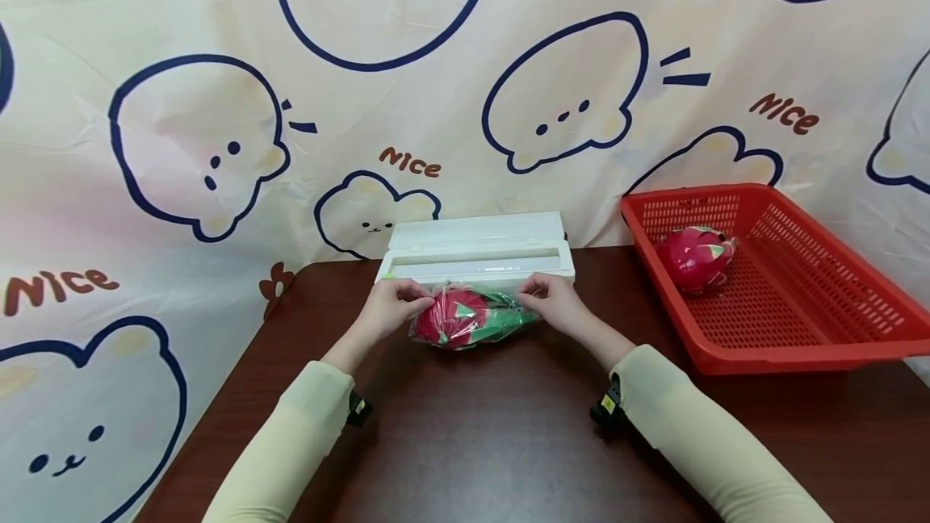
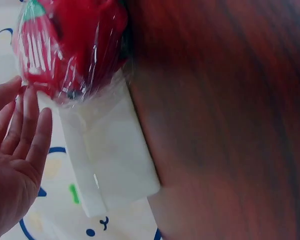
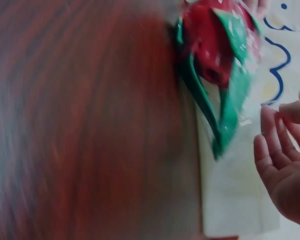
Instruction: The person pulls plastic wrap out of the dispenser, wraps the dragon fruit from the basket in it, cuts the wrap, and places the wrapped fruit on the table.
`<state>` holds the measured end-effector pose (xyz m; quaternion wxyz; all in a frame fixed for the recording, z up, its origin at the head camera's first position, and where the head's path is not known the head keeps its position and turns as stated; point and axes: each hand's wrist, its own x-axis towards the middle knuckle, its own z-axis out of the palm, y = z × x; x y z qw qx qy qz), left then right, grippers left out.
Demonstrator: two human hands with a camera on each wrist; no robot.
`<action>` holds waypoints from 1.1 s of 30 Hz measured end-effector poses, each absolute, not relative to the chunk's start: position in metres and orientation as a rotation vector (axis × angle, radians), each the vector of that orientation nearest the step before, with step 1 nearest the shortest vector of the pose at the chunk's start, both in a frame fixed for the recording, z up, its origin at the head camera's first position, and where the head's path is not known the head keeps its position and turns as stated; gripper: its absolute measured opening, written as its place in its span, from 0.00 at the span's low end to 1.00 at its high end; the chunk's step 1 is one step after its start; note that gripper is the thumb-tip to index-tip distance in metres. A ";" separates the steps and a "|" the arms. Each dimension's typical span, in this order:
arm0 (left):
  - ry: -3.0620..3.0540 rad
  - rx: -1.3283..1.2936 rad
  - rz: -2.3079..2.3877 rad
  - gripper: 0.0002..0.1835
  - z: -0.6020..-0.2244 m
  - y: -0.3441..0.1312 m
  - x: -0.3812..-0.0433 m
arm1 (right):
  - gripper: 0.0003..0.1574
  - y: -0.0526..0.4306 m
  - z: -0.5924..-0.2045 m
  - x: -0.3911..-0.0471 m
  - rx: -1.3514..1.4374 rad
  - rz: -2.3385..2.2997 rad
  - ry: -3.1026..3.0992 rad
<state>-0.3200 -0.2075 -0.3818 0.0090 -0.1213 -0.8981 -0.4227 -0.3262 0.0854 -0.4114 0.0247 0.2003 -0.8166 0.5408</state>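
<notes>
A red dragon fruit (image 1: 454,317) with green leaf tips is wrapped in clear cling film (image 2: 82,82). Its green tip (image 3: 225,127) points toward the right hand. At the fruit's left end, my left hand (image 1: 392,307) pinches the film between thumb and fingertips. On the other side, my right hand (image 1: 559,305) pinches the film near the green tip. The other fingers of both hands are loosely bent. Just behind the fruit stands a white cling film box (image 1: 475,253) with its lid up. Whether the fruit touches the table cannot be told.
On the right, a red plastic basket (image 1: 806,357) holds another dragon fruit (image 1: 693,257). The dark brown wooden table (image 1: 472,442) runs up to a printed cloth backdrop (image 1: 436,111). A green mark (image 2: 74,193) shows near the box's left end.
</notes>
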 end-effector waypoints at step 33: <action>-2.841 -0.848 -1.416 0.43 -0.393 -0.226 -0.291 | 0.16 0.120 -0.426 -0.324 0.840 1.178 -2.838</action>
